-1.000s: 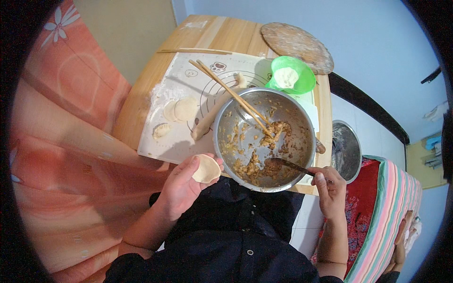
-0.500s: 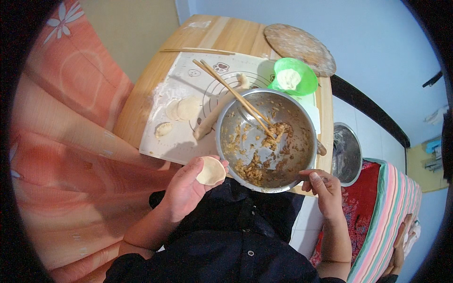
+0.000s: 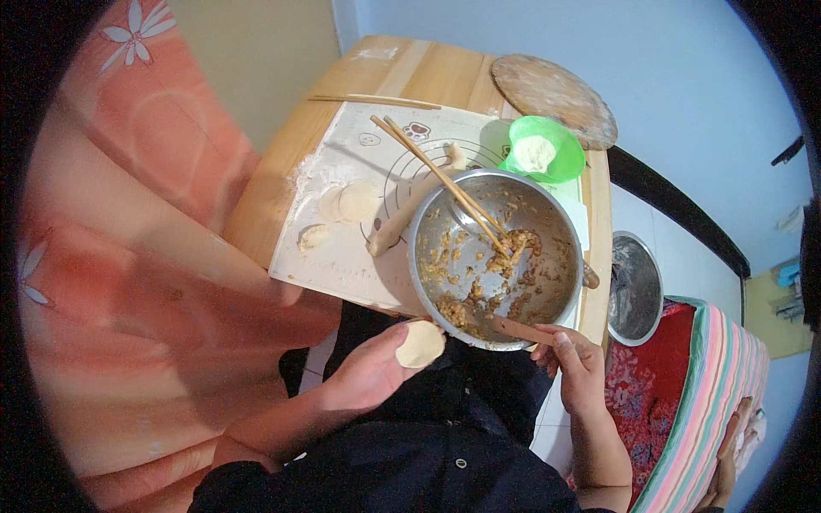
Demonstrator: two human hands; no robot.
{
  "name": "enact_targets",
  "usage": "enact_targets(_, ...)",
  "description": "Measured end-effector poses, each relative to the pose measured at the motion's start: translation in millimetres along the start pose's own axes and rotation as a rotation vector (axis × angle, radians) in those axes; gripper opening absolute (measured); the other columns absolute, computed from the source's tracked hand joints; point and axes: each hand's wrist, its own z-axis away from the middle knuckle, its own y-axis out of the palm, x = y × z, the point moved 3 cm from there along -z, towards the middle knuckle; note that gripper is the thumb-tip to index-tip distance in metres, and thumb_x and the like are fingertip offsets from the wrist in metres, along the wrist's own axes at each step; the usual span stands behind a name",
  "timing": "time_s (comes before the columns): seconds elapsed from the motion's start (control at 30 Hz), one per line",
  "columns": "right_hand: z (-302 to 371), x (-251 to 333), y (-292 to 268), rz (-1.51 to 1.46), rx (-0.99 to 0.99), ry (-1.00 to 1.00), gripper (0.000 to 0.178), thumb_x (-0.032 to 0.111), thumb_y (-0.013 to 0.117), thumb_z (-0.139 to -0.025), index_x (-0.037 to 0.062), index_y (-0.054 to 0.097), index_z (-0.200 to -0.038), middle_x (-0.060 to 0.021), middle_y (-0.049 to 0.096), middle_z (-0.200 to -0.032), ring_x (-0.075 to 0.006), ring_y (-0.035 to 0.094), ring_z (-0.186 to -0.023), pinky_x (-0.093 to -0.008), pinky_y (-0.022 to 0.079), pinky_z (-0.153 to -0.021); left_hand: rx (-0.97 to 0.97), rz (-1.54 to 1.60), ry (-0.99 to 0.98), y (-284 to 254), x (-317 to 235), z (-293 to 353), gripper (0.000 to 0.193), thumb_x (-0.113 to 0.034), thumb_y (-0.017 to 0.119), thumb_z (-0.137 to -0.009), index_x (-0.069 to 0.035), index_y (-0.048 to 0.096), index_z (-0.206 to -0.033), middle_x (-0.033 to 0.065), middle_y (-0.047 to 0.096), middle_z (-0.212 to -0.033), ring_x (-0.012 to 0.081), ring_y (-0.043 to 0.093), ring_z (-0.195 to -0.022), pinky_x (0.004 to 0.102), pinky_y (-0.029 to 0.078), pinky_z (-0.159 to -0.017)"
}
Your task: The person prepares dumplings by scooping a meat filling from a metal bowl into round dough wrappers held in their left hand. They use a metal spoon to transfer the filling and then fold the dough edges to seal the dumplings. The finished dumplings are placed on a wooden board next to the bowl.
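My left hand (image 3: 363, 369) cups a round dumpling wrapper (image 3: 420, 344) just off the near edge of the table. A flat brown spatula (image 3: 523, 332) is in my right hand (image 3: 579, 368), its tip down in the meat filling (image 3: 453, 309) at the near side of a steel bowl (image 3: 558, 224). More filling is smeared over the bowl's inside. A pair of chopsticks (image 3: 432, 169) leans in the bowl, tips in a clump of filling. On the white mat (image 3: 312, 274) lie a dumpling (image 3: 315, 237), a few wrappers (image 3: 359, 202) and a long dough roll (image 3: 410, 215), partly hidden by the bowl.
A green bowl of flour (image 3: 566, 158) stands beyond the steel bowl, near a round floury board (image 3: 556, 94). More chopsticks (image 3: 376, 101) lie along the mat's far edge. A metal basin (image 3: 637, 291) is right of the table; an orange curtain (image 3: 154, 282) hangs left.
My left hand has moved right with the wrapper, closer to the bowl. The spatula has shifted slightly left and turned its flat side up. The view has shifted a little.
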Motion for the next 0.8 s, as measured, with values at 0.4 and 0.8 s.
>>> enact_targets(0.4, 16, 3, -4, -0.234, -0.070, -0.022, 0.034, 0.023, 0.046, -0.097, -0.0046, 0.061, -0.108, -0.0081, 0.064, -0.076, -0.0124, 0.057, -0.065, -0.0235, 0.044, -0.057, 0.068, 0.174, -0.134, 44, -7, 3, 0.055, -0.040, 0.021, -0.101, 0.002, 0.032, -0.134, 0.0143, 0.043, -0.135, 0.0245, 0.043, -0.125, 0.0378, 0.033, -0.108)
enact_targets(0.8, 58, 25, 15, 0.539, 0.195, -0.777, 0.023, 0.019, 0.063, -0.085, 0.0048, 0.067, -0.103, -0.0090, 0.066, -0.082, -0.0242, 0.062, -0.073, -0.0321, 0.048, -0.065, 0.023, 0.217, -0.109, 40, -4, 8, 0.059, -0.044, 0.022, -0.100, 0.002, 0.032, -0.135, 0.0169, 0.043, -0.136, 0.0266, 0.042, -0.126, 0.0382, 0.033, -0.107)
